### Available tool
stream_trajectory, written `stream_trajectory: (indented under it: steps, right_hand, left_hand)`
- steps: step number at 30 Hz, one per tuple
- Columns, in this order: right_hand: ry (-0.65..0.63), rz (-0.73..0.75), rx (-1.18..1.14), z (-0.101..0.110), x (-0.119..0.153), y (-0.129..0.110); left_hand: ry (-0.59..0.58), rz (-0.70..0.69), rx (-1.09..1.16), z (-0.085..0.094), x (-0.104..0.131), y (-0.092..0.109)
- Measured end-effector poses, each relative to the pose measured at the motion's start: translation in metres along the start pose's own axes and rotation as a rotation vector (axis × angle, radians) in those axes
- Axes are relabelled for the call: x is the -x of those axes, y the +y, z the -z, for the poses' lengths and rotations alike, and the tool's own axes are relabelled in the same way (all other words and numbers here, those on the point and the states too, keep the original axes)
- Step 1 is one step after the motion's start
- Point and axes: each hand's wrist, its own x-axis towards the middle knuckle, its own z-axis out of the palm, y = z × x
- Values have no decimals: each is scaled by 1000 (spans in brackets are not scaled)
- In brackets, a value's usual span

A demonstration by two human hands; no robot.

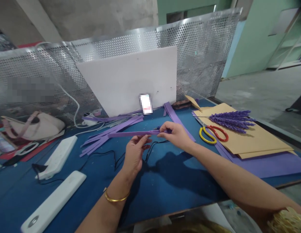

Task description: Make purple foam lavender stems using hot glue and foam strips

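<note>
Perhaps the purple strip [127,134], pinched at three o'clock by the right hand [176,133], could twist if the left hand [135,151], its grip unclear, slips towards six.

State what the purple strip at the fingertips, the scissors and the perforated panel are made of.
Purple strip: probably paper or thin foam, matte; it looks flat and thin, without clear shine.
Scissors: likely smooth plastic handles, by their solid red and yellow; blades seemingly metal, greyish.
Perforated panel: apparently bare sheet metal, by its silvery glare and regular holes.
</note>
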Motion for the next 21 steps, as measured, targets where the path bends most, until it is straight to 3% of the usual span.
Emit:
stream_trajectory:
  steps: [3, 5, 8, 10, 14, 21]
  right_hand:
    - [28, 159, 205, 5, 1, -3]
    - [31, 223, 298, 8, 0, -5]
    - [10, 272, 343, 10, 0, -5]
    - [-18, 289, 344, 11, 1, -6]
    - [-73, 318, 360, 10, 3, -9]
    - [-98, 302, 337, 7, 4, -6]
  left_hand:
    - [-124, -57, -326, 3, 7, 5]
    - [-92, -306, -551, 5, 10, 9]
    - [73, -781, -782, 11, 7, 15]
    - [62, -922, -866, 15, 2, 17]
    - [-75, -866, -942, 21, -9, 16]
    - [-141, -676, -880, 22, -7, 12]
